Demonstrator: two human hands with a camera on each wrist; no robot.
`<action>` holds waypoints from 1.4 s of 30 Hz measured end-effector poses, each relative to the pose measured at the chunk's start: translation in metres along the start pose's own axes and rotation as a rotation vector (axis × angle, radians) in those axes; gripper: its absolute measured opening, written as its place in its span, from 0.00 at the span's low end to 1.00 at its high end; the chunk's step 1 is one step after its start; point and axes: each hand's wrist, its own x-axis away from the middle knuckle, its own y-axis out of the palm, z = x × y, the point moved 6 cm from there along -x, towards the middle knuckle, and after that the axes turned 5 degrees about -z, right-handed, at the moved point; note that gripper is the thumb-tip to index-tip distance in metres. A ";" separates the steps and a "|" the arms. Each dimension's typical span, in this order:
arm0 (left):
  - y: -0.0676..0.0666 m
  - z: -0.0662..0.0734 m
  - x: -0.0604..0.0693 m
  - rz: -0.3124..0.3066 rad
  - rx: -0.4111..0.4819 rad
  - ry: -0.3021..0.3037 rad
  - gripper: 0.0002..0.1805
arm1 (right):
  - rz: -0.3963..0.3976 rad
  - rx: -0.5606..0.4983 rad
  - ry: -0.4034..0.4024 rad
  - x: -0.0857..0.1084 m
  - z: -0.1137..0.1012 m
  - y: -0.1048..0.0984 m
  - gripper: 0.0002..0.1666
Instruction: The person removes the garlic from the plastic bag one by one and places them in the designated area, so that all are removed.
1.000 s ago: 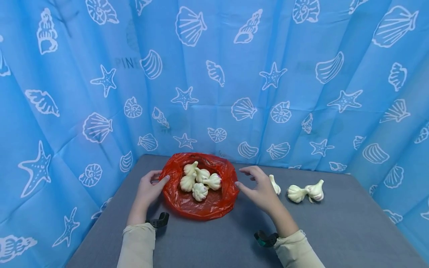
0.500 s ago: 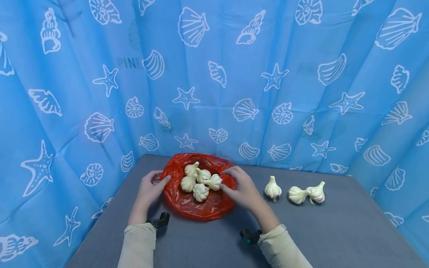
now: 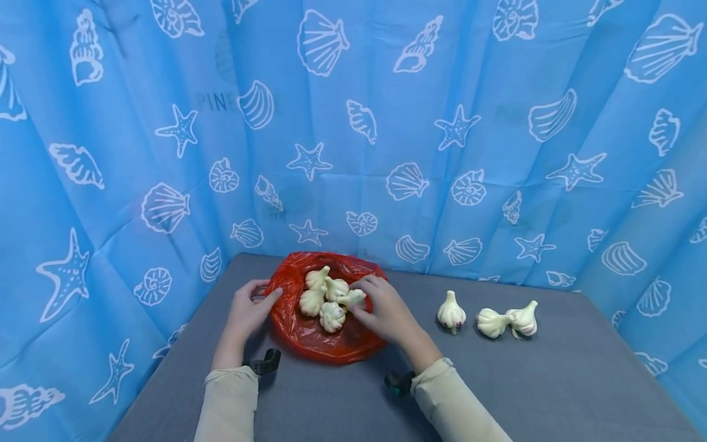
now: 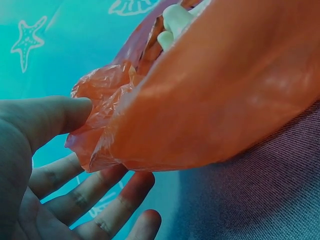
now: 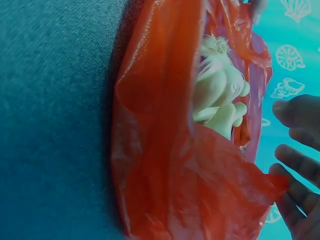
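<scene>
A red plastic bag (image 3: 315, 348) stands with its mouth wide, and several garlic bulbs (image 3: 332, 317) lie inside it. At its left rim my left hand (image 3: 247, 314) pinches the plastic, thumb on the inner side and fingers behind, as the left wrist view of the bag (image 4: 200, 115) shows. My right hand (image 3: 383, 310) reaches over the right rim beside the rightmost bulb (image 3: 353, 298). In the right wrist view the right hand's fingers (image 5: 295, 162) are spread and apart from the garlic (image 5: 220, 85); the bag's edge lies against them.
To the right on the grey table (image 3: 342, 405), a single garlic bulb (image 3: 451, 313) stands apart from two bulbs (image 3: 493, 323) that touch each other. A blue shell-patterned curtain (image 3: 353, 153) rises behind the table and along its sides.
My right hand has moved left, from outside the bag's right rim to over its mouth, uncovering the single bulb on the table. The left hand stays at the left rim.
</scene>
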 end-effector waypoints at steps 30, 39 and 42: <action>-0.004 0.001 0.001 0.023 0.006 0.003 0.30 | -0.090 0.177 0.090 -0.019 0.006 0.022 0.21; -0.004 0.000 0.002 0.021 0.006 -0.006 0.30 | -0.100 0.201 0.106 -0.021 0.011 0.028 0.20; -0.003 0.001 0.002 0.022 0.008 -0.003 0.30 | -0.099 0.203 0.108 -0.022 0.012 0.029 0.20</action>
